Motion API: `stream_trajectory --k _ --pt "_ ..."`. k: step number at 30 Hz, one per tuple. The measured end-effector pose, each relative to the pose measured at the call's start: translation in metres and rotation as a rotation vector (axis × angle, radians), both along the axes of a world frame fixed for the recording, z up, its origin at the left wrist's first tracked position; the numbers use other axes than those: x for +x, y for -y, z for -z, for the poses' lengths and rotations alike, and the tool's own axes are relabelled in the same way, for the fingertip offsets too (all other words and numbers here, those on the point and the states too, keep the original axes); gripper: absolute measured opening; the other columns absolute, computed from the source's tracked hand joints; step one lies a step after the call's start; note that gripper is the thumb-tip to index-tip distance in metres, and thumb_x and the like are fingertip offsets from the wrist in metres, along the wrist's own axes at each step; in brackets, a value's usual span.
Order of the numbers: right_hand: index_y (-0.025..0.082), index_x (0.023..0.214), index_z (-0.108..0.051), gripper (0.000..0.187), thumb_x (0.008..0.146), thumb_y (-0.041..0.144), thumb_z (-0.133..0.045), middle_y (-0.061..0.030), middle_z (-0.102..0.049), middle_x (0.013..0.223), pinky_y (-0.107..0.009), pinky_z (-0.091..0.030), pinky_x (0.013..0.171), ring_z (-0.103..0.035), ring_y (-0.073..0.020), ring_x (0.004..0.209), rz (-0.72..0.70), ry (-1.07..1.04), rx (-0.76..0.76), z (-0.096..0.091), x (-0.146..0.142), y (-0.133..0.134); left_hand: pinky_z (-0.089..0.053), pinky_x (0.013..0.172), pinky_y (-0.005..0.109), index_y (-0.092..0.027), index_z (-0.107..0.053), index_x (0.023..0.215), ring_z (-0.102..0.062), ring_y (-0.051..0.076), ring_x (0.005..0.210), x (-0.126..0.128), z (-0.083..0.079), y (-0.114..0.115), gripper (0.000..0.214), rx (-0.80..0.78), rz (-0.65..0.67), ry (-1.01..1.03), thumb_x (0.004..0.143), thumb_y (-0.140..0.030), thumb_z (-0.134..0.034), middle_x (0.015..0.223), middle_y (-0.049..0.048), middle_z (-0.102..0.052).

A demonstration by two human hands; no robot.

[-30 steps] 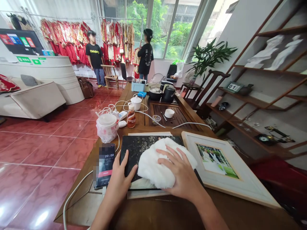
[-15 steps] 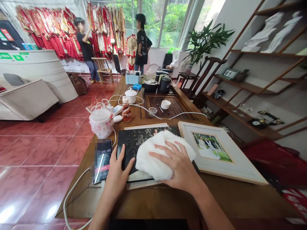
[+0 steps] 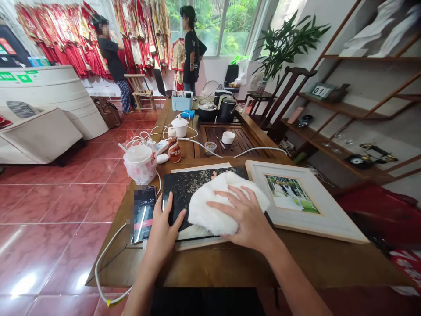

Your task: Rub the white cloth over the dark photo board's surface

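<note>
Two seconds now show on the phone (image 3: 144, 213) at nine o'clock while, grips spread flat, our left hand (image 3: 162, 230) braces the album (image 3: 184, 188) and our right hand (image 3: 248, 219) still presses the cloth (image 3: 213, 206).

The phone (image 3: 144, 213) on the desk (image 3: 230, 267) shows a timer reading 00:02. A small sign (image 3: 320, 91) on the shelf (image 3: 345, 112) reads 01. The bottle (image 3: 173, 147) label and the green stickers (image 3: 16, 75) on the counter (image 3: 55, 92) are too small to read.
</note>
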State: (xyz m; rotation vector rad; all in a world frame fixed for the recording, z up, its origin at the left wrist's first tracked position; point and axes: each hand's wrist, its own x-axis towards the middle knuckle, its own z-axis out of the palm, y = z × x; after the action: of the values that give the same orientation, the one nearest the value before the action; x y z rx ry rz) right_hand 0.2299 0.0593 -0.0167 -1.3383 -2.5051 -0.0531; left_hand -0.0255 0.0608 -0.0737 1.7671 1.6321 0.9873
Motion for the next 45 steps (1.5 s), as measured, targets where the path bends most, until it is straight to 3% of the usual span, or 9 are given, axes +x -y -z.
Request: stream_trajectory --k 4,10,17,22,26,29,32,36,45 --pt "0.042 0.138 -0.05 0.071 0.07 0.049 -0.071 -0.0013 -0.052 0.141 -0.06 -0.021 0.106 -0.039 -0.0395 0.13 -0.046 0.008 -0.024 -0.002 -0.001 0.004 -0.019 0.119 0.05 -0.025 -0.035 0.151 -0.015 0.028 0.149 0.0 -0.002 0.001 0.06 -0.024 -0.001 0.018 0.095 -0.039 -0.053 0.159 0.0109 -0.02" --pt "0.038 0.132 -0.057 0.058 0.075 0.05 -0.068 -0.0046 -0.056 0.136 -0.059 -0.023 0.105 -0.042 -0.0387 0.128 0.128 -0.023 0.039 0.001 0.017 -0.01 -0.019 0.12 0.047 -0.023 -0.036 0.15 -0.018 0.026 0.149 0.0 0.001 0.0 0.061 0.023 -0.001 -0.011 0.095 -0.042 -0.054 0.157 0.0122 -0.023" --pt "0.041 0.138 -0.05 0.072 0.07 0.051 -0.071 -0.0025 -0.051 0.141 -0.061 -0.019 0.107 -0.038 -0.0394 0.131 -0.038 -0.008 0.006 0.003 0.003 0.006 -0.021 0.119 0.048 -0.024 -0.038 0.148 -0.021 0.028 0.148 0.001 -0.003 0.001 0.057 0.026 -0.009 -0.018 0.095 -0.04 -0.054 0.155 0.0128 -0.027" --pt "0.036 0.133 -0.055 0.063 0.073 0.051 -0.068 -0.0053 -0.054 0.137 -0.059 -0.023 0.105 -0.042 -0.0386 0.128 0.089 -0.023 0.057 0.005 0.015 -0.002 -0.024 0.119 0.048 -0.024 -0.041 0.144 -0.026 0.027 0.146 0.003 -0.004 0.002 0.052 0.043 -0.008 -0.018 0.096 -0.038 -0.055 0.151 0.0127 -0.03" --pt "0.035 0.132 -0.056 0.059 0.076 0.049 -0.067 -0.0059 -0.055 0.135 -0.059 -0.023 0.105 -0.042 -0.0379 0.128 0.131 -0.019 0.091 0.006 0.019 -0.007 -0.029 0.115 0.053 -0.022 -0.043 0.142 -0.026 0.032 0.145 0.006 -0.01 0.006 0.049 0.101 -0.026 -0.141 0.096 -0.036 -0.054 0.153 0.0152 -0.028" --pt "0.036 0.133 -0.056 0.06 0.075 0.049 -0.067 -0.0051 -0.055 0.136 -0.059 -0.023 0.106 -0.042 -0.0378 0.128 0.122 -0.024 0.096 0.009 0.018 -0.006 -0.032 0.112 0.058 -0.022 -0.05 0.137 -0.029 0.037 0.141 0.009 -0.019 0.008 0.044 0.246 -0.055 -0.316 0.094 -0.032 -0.057 0.157 0.0145 -0.024" --pt "0.036 0.133 -0.055 0.061 0.075 0.047 -0.068 -0.0047 -0.054 0.136 -0.058 -0.022 0.106 -0.042 -0.0377 0.128 0.118 -0.031 0.093 0.01 0.018 -0.006 -0.033 0.113 0.055 -0.02 -0.055 0.132 -0.033 0.036 0.14 0.01 -0.024 0.006 0.038 0.357 0.041 -0.452 0.095 -0.027 -0.054 0.156 0.0125 -0.03" --pt "0.036 0.134 -0.055 0.063 0.073 0.046 -0.069 -0.0049 -0.054 0.137 -0.059 -0.022 0.106 -0.042 -0.0379 0.128 0.099 -0.024 0.095 0.008 0.022 -0.007 -0.039 0.111 0.048 -0.019 -0.05 0.137 -0.04 0.03 0.138 0.007 -0.022 0.003 0.041 0.346 0.215 -0.483 0.096 -0.026 -0.05 0.148 0.0101 -0.046" --pt "0.034 0.134 -0.055 0.065 0.072 0.045 -0.069 -0.0077 -0.054 0.136 -0.059 -0.026 0.103 -0.043 -0.0398 0.126 0.088 0.021 0.131 0.007 0.026 -0.009 -0.039 0.112 0.048 -0.02 -0.05 0.137 -0.04 0.029 0.138 0.007 -0.02 0.002 0.043 0.304 0.209 -0.46 0.095 -0.027 -0.051 0.147 0.0078 -0.048"
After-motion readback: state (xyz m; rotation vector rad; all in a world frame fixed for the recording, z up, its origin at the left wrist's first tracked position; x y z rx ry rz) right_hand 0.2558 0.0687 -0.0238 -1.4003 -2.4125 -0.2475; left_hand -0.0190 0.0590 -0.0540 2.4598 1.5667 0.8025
